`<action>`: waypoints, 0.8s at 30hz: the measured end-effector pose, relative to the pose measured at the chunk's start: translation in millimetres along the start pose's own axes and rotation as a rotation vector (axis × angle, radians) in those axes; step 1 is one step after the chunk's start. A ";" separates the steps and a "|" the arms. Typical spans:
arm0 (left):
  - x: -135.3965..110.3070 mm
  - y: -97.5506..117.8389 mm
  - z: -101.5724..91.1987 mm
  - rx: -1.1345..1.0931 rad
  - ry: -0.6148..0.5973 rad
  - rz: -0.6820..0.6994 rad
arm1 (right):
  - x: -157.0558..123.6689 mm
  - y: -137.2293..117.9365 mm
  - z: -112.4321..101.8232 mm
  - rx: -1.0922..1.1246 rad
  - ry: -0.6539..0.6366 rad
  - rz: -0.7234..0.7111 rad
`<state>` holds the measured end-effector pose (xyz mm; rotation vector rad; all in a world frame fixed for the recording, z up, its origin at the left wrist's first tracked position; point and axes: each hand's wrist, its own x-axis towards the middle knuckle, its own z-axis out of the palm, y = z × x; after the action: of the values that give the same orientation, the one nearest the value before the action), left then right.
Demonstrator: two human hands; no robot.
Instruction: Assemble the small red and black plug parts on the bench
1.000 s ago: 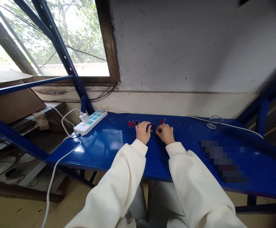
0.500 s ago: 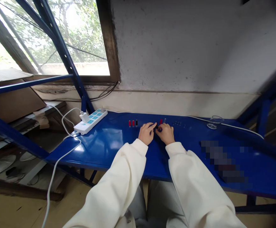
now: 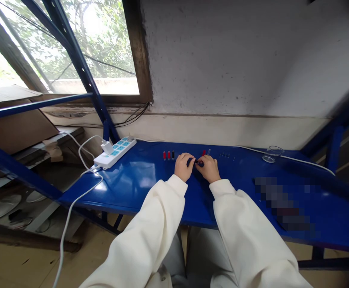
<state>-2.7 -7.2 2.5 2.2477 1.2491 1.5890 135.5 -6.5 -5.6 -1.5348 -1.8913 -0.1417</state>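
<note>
My left hand [image 3: 183, 167] and my right hand [image 3: 209, 168] rest close together on the blue table [image 3: 138, 184], fingertips almost touching. Both hands are curled, pinching a small dark part [image 3: 196, 162] between them; what it is I cannot make out. Just left of my left hand stand small red and black pieces [image 3: 168, 155] in a short row. A red piece [image 3: 203, 153] and a thin pin stand just beyond my right hand. Several tiny dark parts [image 3: 224, 155] lie further right.
A white power strip [image 3: 115, 152] with a plugged charger and white cable lies at the table's back left. A small clear glass dish [image 3: 269, 155] and a thin white wire sit at the back right. Blue shelf struts frame both sides; a window is at upper left.
My left hand moved right toward the right hand, stretched its fingers to the small part, then curled again. My right hand stayed almost still.
</note>
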 end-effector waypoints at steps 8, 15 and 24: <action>-1.2 -0.7 1.5 0.033 -0.024 0.017 | -1.1 1.7 2.3 0.007 0.001 -0.069; -2.1 6.7 -1.2 0.127 -0.068 0.099 | -0.7 -4.7 -2.9 0.043 -0.015 -0.072; -2.4 4.0 2.3 0.091 -0.032 0.035 | -0.6 -7.6 -4.4 0.040 -0.018 -0.072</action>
<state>1.1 -10.6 1.9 2.3523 1.3060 1.5313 130.6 -11.3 -0.2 -1.4471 -1.9530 -0.1217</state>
